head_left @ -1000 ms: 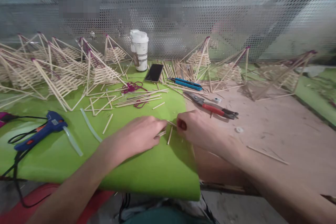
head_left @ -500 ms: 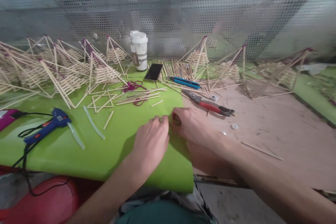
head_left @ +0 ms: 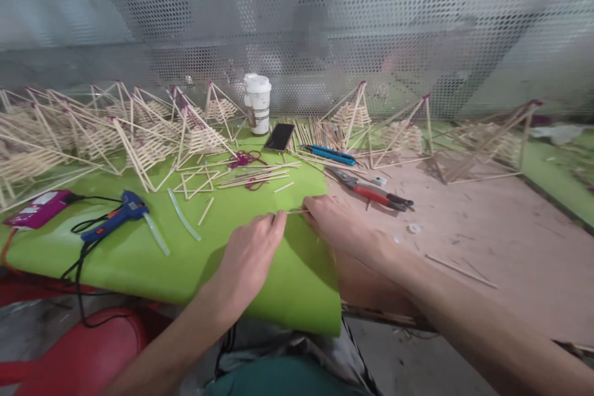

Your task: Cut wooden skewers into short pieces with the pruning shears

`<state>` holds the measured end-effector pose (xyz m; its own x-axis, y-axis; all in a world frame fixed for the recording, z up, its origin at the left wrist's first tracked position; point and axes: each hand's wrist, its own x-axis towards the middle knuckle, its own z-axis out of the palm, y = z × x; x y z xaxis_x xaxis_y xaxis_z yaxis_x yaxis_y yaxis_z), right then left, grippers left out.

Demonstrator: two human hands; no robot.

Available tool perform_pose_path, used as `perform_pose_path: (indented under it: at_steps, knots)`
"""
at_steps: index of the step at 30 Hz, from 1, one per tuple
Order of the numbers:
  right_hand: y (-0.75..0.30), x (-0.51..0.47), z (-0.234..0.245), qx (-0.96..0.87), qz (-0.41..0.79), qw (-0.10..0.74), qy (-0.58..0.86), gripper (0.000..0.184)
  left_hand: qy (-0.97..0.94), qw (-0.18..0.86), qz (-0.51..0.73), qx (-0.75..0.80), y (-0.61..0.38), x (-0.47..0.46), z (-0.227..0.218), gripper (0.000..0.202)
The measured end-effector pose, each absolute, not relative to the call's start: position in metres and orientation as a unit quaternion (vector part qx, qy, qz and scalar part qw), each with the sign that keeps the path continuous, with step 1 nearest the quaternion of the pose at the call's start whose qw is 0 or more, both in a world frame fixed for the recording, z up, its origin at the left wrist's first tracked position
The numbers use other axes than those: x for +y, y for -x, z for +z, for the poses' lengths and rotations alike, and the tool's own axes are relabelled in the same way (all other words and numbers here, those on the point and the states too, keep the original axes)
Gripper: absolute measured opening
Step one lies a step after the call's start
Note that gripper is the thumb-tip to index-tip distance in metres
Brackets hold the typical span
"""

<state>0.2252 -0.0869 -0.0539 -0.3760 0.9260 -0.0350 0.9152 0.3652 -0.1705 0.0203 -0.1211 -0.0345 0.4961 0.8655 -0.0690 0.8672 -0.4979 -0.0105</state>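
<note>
Between my two hands runs a short thin wooden stick (head_left: pixel 297 211), pinched at either end over the green sheet (head_left: pixel 185 278). My left hand (head_left: pixel 254 250) closes its thumb and fingers on the left end. On the other end, the fingers of my right hand (head_left: pixel 331 219) are curled shut, hiding that tip. Just beyond my hands lie a loose short stick (head_left: pixel 283 187) and a bundle of longer sticks (head_left: pixel 255 177) with purple string (head_left: pixel 247 159). Red-handled pliers (head_left: pixel 371 192) rest past my right hand, beside a blue cutter (head_left: pixel 331 154).
Stick pyramids (head_left: pixel 204 139) crowd the back left, and several more stand at the back right. A white cup (head_left: pixel 258 105) and a phone (head_left: pixel 279 137) are at the back. A blue glue gun (head_left: pixel 116 216) with its cable lies left, near a red stool (head_left: pixel 88 346).
My hands have drawn slightly apart, so the stick between them now shows. The view has shifted, with the table's left-hand things now further right in the picture.
</note>
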Motion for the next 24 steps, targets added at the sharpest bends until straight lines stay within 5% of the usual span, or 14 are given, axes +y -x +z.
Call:
perform_pose_path:
  at_steps: [7,14,19,24]
  knots:
    - [-0.221,-0.080,-0.045,-0.810,0.113,0.053,0.573,0.018,-0.851,0.098,0.051,0.513,-0.007,-0.107,-0.039,0.031]
    - [-0.214,-0.082,-0.044,-0.827,0.090,0.041,0.553,0.013,-0.713,0.390,0.225,0.538,0.016,-0.083,-0.055,0.017]
    - [-0.206,-0.092,-0.043,-0.843,0.022,-0.008,0.537,0.024,-0.592,0.566,0.272,0.505,0.025,-0.075,-0.055,0.027]
    - [-0.202,-0.084,-0.046,-0.742,0.234,0.183,0.602,0.021,-0.462,0.666,0.348,0.472,0.010,-0.063,-0.051,0.028]
